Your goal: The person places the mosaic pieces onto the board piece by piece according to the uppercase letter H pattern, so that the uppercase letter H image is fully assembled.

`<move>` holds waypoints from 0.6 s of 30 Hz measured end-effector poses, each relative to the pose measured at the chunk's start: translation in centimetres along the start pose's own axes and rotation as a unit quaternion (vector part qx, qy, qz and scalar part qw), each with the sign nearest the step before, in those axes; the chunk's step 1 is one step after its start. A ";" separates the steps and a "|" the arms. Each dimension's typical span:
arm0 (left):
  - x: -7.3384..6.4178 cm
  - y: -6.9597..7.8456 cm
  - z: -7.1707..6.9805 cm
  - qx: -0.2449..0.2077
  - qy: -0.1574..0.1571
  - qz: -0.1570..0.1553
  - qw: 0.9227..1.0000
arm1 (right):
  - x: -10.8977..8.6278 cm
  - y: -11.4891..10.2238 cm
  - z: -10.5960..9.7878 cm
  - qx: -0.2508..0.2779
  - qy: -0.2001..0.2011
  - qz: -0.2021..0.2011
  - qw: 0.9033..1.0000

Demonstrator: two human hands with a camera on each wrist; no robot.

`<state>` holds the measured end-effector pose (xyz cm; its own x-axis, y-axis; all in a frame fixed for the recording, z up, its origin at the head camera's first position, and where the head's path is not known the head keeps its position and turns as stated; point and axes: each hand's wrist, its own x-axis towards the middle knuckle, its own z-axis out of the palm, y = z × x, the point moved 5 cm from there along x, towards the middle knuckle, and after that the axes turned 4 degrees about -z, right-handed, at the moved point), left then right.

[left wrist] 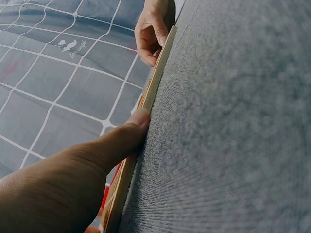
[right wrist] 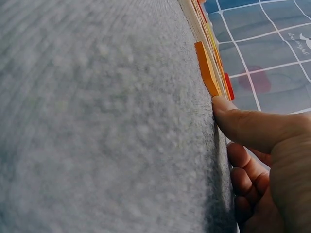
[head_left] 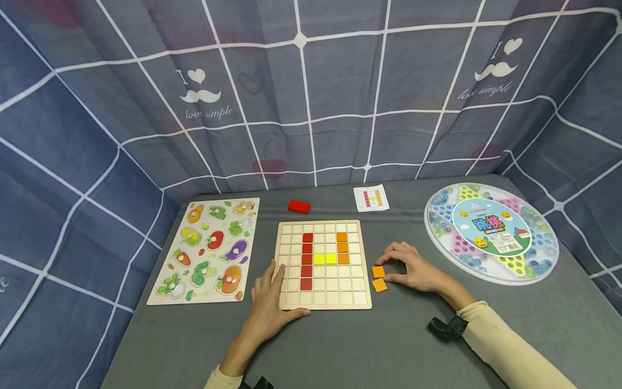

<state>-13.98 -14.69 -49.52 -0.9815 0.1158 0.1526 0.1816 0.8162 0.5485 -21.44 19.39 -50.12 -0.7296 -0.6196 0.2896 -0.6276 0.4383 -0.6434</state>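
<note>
A square wooden grid board (head_left: 323,300) lies on the table, bearing a column of several red tiles (head_left: 307,260), two yellow tiles (head_left: 319,259) and three orange tiles (head_left: 342,247). My left hand (head_left: 269,302) rests at its front left corner, fingers extended along the left side and thumb along the front edge. Just right of the board are two loose orange tiles, one behind the other. My right hand (head_left: 413,268) pinches the rear orange tile (head_left: 377,272) between thumb and index finger. The front orange tile (head_left: 379,285) lies close by the thumb tip.
A small card (head_left: 371,198) printed with a coloured grid pattern lies behind the board, and a red block (head_left: 298,207) lies to its left. A vegetable picture board (head_left: 204,251) is at the left. At the right is a round game board (head_left: 491,232). A checked curtain (head_left: 335,97) encloses the table.
</note>
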 end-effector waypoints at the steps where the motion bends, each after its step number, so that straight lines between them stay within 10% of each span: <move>1: 0.0 0.0 0.0 0.001 0.000 0.000 1.000 | 0.0 0.0 0.0 0.001 0.001 -0.001 1.000; 18: 0.0 0.0 0.0 -0.002 -0.001 0.000 1.000 | -0.2 0.2 -0.1 0.000 0.004 -0.012 1.000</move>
<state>-13.94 -14.69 -49.53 -0.9816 0.1163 0.1512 0.1814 0.8139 0.5519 -21.45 19.66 -50.26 -0.7167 -0.6242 0.3108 -0.6447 0.4233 -0.6365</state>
